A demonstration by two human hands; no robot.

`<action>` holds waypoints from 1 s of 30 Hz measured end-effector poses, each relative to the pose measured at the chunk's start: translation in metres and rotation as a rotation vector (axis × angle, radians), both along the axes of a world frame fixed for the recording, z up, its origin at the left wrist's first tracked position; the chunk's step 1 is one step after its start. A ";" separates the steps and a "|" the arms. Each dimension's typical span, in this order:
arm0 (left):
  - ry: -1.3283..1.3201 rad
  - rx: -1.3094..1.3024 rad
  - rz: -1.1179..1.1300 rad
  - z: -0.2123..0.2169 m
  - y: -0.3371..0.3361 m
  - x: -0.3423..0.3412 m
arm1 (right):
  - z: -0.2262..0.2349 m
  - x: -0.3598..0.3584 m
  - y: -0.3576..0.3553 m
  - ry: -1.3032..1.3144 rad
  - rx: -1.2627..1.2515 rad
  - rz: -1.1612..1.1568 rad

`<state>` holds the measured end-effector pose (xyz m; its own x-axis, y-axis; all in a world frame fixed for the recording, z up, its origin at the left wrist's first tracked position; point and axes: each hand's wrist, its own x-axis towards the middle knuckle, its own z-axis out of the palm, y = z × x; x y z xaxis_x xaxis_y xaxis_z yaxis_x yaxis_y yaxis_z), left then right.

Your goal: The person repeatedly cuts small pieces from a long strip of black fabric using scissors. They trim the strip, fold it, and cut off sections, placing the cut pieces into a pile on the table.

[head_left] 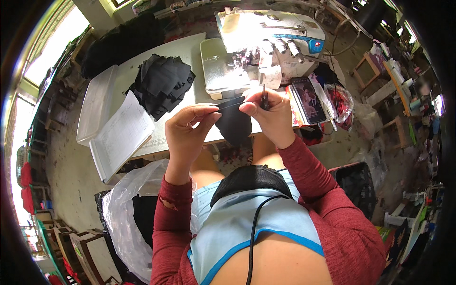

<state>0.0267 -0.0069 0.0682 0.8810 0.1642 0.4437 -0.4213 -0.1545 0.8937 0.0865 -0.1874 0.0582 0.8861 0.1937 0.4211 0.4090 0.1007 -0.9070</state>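
Note:
A piece of black fabric (233, 127) hangs in front of me at the table's near edge, its top edge stretched between my two hands. My left hand (184, 127) pinches the left end of that edge between thumb and fingers. The right end is pinched by my right hand (274, 116). A small dark pointed tool (264, 98), which looks like thread snips, is also tucked in the fingers of that right hand; its lower part is hidden. Just beyond my hands stands a white and blue sewing machine (297, 35), its needle area brightly lit.
A pile of black fabric pieces (166, 76) lies on the white table (192, 47). Left of it are a clear plastic bin (97, 102) and a white tray (118, 137). A phone (308, 100) rests at right. A plastic bag (121, 213) and black basket (356, 187) flank me.

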 end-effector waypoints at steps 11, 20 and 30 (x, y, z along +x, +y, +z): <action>-0.068 -0.083 0.011 0.003 0.002 -0.008 | 0.001 -0.006 0.007 0.099 -0.035 0.093; -0.058 -0.051 0.055 0.008 0.009 -0.011 | 0.006 -0.004 0.013 0.067 0.007 0.094; -0.051 0.034 0.241 0.003 0.018 0.003 | 0.007 0.005 0.033 -0.070 -0.175 -0.019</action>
